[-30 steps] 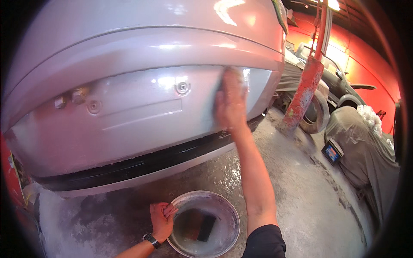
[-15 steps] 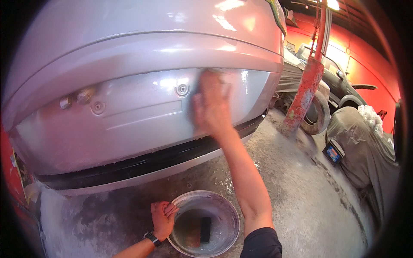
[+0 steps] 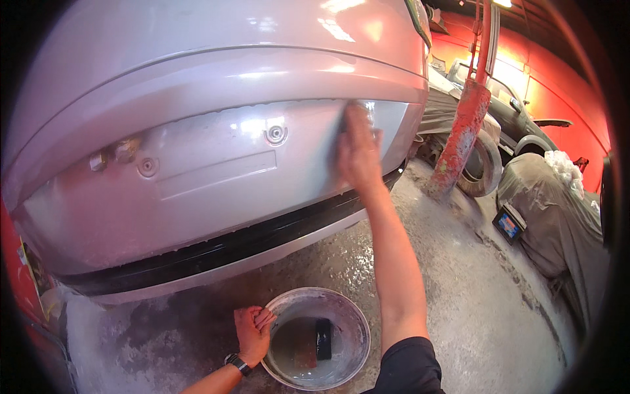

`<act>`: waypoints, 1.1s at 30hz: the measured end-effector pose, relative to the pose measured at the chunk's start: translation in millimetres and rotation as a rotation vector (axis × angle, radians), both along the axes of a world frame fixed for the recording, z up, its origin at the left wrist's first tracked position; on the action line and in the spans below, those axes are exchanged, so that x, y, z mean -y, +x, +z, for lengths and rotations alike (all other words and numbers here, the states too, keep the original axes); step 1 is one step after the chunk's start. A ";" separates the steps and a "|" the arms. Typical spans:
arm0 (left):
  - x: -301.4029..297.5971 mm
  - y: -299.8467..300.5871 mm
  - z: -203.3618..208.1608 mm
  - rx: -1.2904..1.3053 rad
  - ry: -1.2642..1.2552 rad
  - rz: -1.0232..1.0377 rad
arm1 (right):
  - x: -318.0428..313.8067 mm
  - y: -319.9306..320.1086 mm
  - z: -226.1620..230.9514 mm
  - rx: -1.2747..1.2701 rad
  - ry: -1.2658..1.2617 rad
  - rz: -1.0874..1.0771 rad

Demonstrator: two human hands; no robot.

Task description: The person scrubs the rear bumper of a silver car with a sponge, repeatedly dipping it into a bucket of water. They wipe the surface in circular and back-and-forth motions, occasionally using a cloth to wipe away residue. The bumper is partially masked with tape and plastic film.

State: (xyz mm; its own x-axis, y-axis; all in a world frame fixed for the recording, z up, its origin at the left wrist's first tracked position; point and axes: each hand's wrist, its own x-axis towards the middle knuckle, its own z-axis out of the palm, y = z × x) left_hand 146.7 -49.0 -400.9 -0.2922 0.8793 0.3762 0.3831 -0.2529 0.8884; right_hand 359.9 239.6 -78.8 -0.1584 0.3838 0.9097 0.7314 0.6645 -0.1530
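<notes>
My right hand (image 3: 359,150) presses against the recessed silver rear panel (image 3: 220,157) of a car, toward its right end. Its fingers point up and are smeared by motion. Whatever lies under the palm, if anything, is hidden. Low in the view, my left hand (image 3: 253,331) is closed over the left rim of a round bucket (image 3: 365,328). Cloudy water fills the bottom of the bucket, with a dark rectangular block (image 3: 323,338) and a reddish piece (image 3: 303,354) in it.
A black strip (image 3: 216,240) runs along the lower edge of the car. To the right stand a worn red post (image 3: 462,134), a tyre (image 3: 482,167), a battery-like box (image 3: 509,223) and a cloth-covered heap (image 3: 541,210). The concrete floor (image 3: 453,282) looks wet in places.
My right hand has slid to the right across the silver panel. My left hand stays on the bucket rim, and the view has shifted slightly.
</notes>
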 end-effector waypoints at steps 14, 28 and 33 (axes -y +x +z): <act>4.5 8.3 12.7 0.208 -0.043 -0.073 | 1.7 -0.1 -34.4 -0.015 -0.028 -0.101; 2.5 3.7 12.3 0.268 -0.059 -0.051 | -19.1 33.7 -89.9 0.002 -0.075 -0.234; 4.8 2.1 9.5 0.243 -0.034 -0.059 | -39.3 54.6 -14.5 -0.008 0.031 -0.333</act>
State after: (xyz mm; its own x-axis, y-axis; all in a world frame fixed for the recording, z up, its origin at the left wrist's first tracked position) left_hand 148.8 -53.8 -391.4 -0.3184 0.9083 0.2712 0.1430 -0.2368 0.9610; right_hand 414.5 278.9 -93.3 -0.0213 0.3857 0.9224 0.9082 0.3933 -0.1435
